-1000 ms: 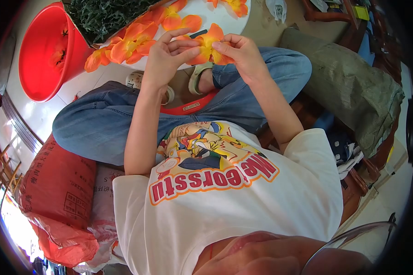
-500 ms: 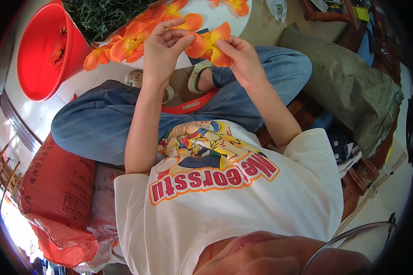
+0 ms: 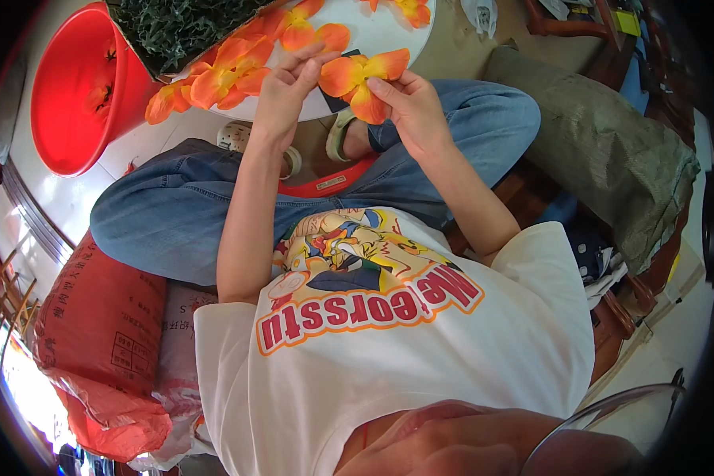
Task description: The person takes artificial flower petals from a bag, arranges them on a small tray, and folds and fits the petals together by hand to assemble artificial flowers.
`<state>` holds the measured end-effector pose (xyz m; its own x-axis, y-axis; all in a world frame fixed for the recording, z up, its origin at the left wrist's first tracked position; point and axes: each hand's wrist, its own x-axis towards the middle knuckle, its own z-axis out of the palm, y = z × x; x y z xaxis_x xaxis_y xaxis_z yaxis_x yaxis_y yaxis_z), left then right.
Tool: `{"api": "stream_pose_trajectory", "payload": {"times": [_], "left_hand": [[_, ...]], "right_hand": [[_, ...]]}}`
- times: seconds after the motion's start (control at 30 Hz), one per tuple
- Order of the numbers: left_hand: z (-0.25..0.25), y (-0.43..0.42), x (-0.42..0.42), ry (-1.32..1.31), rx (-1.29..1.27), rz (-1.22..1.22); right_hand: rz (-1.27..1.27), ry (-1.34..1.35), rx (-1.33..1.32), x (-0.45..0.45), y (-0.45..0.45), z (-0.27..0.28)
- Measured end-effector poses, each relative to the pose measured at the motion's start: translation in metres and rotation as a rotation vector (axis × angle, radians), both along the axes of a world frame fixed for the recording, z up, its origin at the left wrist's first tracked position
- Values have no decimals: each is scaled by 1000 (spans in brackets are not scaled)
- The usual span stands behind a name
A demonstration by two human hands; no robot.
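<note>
Pinching an orange-and-yellow artificial flower (image 3: 365, 73) between thumb and fingers, the person's right hand (image 3: 418, 105) holds it in the air near the edge of a round white table (image 3: 381, 33). The grip is clamped on the flower's right side, close to its yellow centre, with the thumb on top and the other fingers mostly hidden underneath. Held this way, the petals fan out and face up toward the person, probably so that the whole shape can be seen and its left side stays free for the second hand.

The left hand (image 3: 284, 97) is raised just beside the flower's left petal, its thumb and fingers curled toward each other. The fingers are blurred, and I cannot tell whether they meet, hold anything or touch the petal.

Both forearms reach forward between the spread knees of blue jeans (image 3: 163, 210), elbows bent and close to the white T-shirt (image 3: 428, 373), so the hands come toward each other at about one height.

More orange flowers (image 3: 232, 73) lie overlapping beside a box of dark green artificial foliage (image 3: 178, 32), seemingly kept there for easy reach. Farther left, a red bucket (image 3: 132, 89) has a few orange pieces (image 3: 97, 99) inside. A dark flat object (image 3: 332, 102) shows partly behind the held flower.
</note>
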<state>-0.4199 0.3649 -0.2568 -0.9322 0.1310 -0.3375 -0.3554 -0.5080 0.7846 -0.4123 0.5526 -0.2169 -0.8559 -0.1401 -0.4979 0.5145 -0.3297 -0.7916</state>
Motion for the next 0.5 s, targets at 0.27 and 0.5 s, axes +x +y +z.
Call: {"api": "stream_pose_trajectory", "payload": {"times": [0.27,0.5], "left_hand": [[-16,14,26,-57,70,18],[-12,22,37,-67,92,122]], "right_hand": [[-54,-26,-4,8,-5,-2],[-132,-89,-111,15,-14,4]]}}
